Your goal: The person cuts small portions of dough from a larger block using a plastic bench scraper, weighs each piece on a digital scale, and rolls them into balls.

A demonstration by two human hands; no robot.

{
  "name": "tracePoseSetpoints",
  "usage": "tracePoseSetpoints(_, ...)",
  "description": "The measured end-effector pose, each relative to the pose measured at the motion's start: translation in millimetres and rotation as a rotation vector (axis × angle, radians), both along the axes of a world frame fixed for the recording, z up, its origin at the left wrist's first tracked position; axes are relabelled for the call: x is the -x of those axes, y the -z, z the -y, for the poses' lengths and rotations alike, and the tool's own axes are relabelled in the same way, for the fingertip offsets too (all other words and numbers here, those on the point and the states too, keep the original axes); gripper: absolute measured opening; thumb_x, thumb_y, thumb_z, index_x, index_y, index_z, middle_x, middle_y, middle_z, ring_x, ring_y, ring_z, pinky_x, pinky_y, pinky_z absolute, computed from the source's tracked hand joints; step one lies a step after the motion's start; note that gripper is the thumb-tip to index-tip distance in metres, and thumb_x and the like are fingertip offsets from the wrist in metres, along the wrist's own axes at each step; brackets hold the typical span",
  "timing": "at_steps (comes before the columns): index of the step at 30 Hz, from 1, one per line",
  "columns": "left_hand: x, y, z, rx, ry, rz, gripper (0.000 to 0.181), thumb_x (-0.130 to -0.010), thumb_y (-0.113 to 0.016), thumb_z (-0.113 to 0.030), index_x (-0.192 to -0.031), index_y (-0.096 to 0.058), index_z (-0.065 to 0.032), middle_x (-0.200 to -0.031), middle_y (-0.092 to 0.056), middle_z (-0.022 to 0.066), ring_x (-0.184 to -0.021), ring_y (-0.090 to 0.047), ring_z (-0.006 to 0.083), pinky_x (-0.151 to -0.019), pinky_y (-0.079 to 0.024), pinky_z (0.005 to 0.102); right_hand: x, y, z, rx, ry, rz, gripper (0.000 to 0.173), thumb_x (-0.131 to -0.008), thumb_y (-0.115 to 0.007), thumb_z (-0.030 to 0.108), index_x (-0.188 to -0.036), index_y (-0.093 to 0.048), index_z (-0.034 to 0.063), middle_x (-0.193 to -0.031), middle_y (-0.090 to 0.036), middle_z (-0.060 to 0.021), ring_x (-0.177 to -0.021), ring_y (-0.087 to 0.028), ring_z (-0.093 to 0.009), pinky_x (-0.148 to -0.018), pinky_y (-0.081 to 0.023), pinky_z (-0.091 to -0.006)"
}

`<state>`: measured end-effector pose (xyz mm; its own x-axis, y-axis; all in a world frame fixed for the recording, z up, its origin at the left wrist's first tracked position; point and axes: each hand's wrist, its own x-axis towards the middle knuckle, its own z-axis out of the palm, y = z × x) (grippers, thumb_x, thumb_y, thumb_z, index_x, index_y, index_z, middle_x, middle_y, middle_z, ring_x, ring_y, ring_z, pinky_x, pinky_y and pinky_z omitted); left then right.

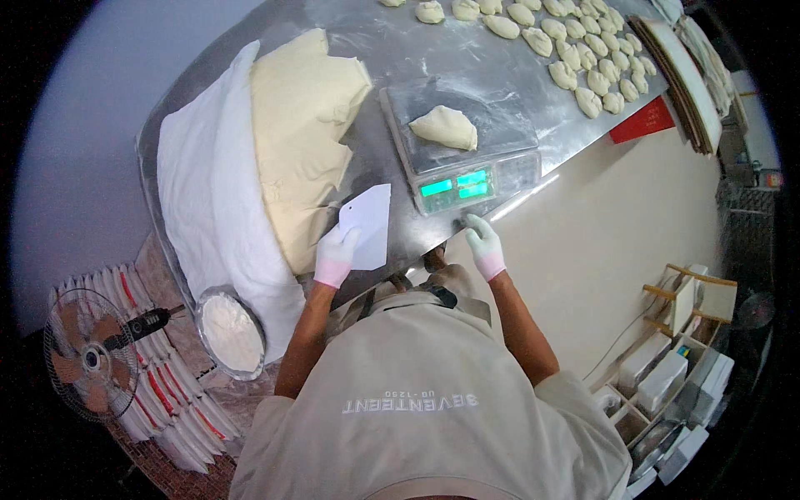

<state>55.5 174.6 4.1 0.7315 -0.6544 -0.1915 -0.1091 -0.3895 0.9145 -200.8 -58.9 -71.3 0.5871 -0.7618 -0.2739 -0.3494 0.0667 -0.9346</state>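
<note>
My left hand (pixel 335 253), in a white glove with a pink cuff, holds a flat white dough scraper (pixel 369 228) beside a large sheet of dough (pixel 300 137). A white cloth (pixel 209 181) covers the dough's left part. My right hand (pixel 485 245), gloved the same way, is near the table edge just below a digital scale (pixel 459 187), its fingers slightly bent and apart, holding nothing. One piece of dough (pixel 445 127) lies on the scale's plate, and the green displays are lit. Many dough pieces (pixel 564 75) are spread at the table's upper right.
A bowl of flour (pixel 231 334) stands at the near left corner of the metal table (pixel 431 56). Further left are a fan (pixel 92 357) and stacked bags (pixel 181 400). Boards (pixel 681 81) and a red container (pixel 642 120) are at the right, with a rack of containers (pixel 662 375) lower down.
</note>
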Motion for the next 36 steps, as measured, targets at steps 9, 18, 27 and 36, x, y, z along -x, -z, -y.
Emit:
tracePoseSetpoints(9,0.5,-50.9,76.7,-0.025,0.096,0.118,0.034,-0.096,-0.061,-0.028,-0.115,-0.067,-0.0004,-0.100,-0.069,0.0263,-0.095,-0.069,0.0385,-0.081,-0.053,0.0423,-41.4,-54.8,50.2,0.076,-0.124,0.083,0.037,-0.097,-0.055,0.009,-0.131,-0.059,-0.0056,-0.123,-0.066,-0.0130,-0.113,-0.062,-0.020,-0.099,-0.048,-0.0323)
tracePoseSetpoints(18,-2.3,-81.2,143.1,-0.173,0.249,0.360,0.032,-0.096,-0.057,-0.034,-0.098,-0.066,-0.0040,-0.090,-0.067,0.0244,-0.085,-0.065,0.0450,-0.072,-0.051,0.0519,-49.0,-56.6,69.6,-0.051,-0.112,0.160,0.039,-0.098,-0.054,0.007,-0.134,-0.055,-0.0072,-0.124,-0.065,-0.0139,-0.111,-0.062,-0.018,-0.097,-0.049,-0.0315)
tracePoseSetpoints(27,2.6,-126.0,236.7,-0.401,0.539,0.639,0.030,-0.098,-0.048,-0.031,-0.096,-0.065,-0.0064,-0.088,-0.070,0.0207,-0.082,-0.068,0.0421,-0.073,-0.053,0.0542,-56.0,-71.0,88.1,-0.115,0.094,0.228,0.052,-0.097,-0.056,0.009,-0.145,-0.043,-0.0056,-0.127,-0.063,-0.0159,-0.114,-0.061,-0.020,-0.099,-0.048,-0.0303)
tracePoseSetpoints(36,-20.6,-86.4,318.0,-0.482,0.618,0.652,0.029,-0.094,-0.051,-0.028,-0.095,-0.072,-0.0070,-0.093,-0.072,0.0207,-0.088,-0.069,0.0416,-0.080,-0.055,0.0540,-74.1,-73.7,112.0,-0.128,0.158,0.077,0.056,-0.093,-0.064,0.016,-0.143,-0.046,-0.0046,-0.109,-0.065,-0.0118,-0.102,-0.063,-0.018,-0.090,-0.051,-0.0311)
